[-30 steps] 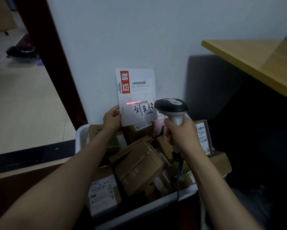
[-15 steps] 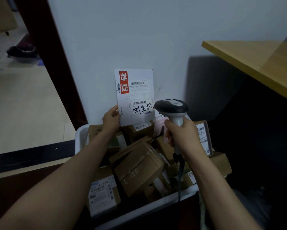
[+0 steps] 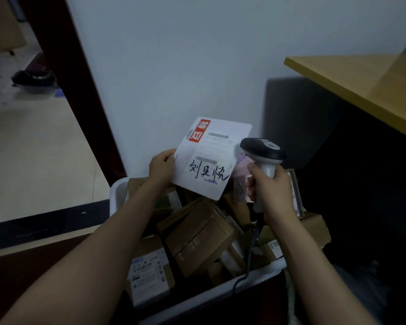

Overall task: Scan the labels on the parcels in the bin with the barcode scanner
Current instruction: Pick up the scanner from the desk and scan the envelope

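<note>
I see the white envelope parcel [image 3: 211, 158] held up over the back of the bin, tilted so its top leans to the right, its printed face toward the camera. It carries a red block with white characters at its upper left corner, two blurred barcode strips, and black handwritten characters across the lower label. My left hand [image 3: 162, 166] pinches its left edge, thumb on the front face and the fingers tucked behind (I cannot see them). Just to the right, my right hand [image 3: 271, 191] is wrapped tight around the pale handle of the barcode scanner [image 3: 263, 153], whose dark head sits level with the envelope's right edge and overlaps its lower right corner in this view; whether they touch I cannot tell. A dark cable [image 3: 249, 259] runs down from the scanner handle over the parcels to the bin's near rim.

Below both hands, the white bin [image 3: 117, 191] is packed with brown cardboard boxes [image 3: 202, 238], some with white shipping labels, one labelled box [image 3: 150, 277] lying at the near left. The bin stands against a pale wall [image 3: 197, 55]. A yellow-topped desk [image 3: 366, 87] juts in at upper right, and a dark door frame [image 3: 68, 73] rises on the left.
</note>
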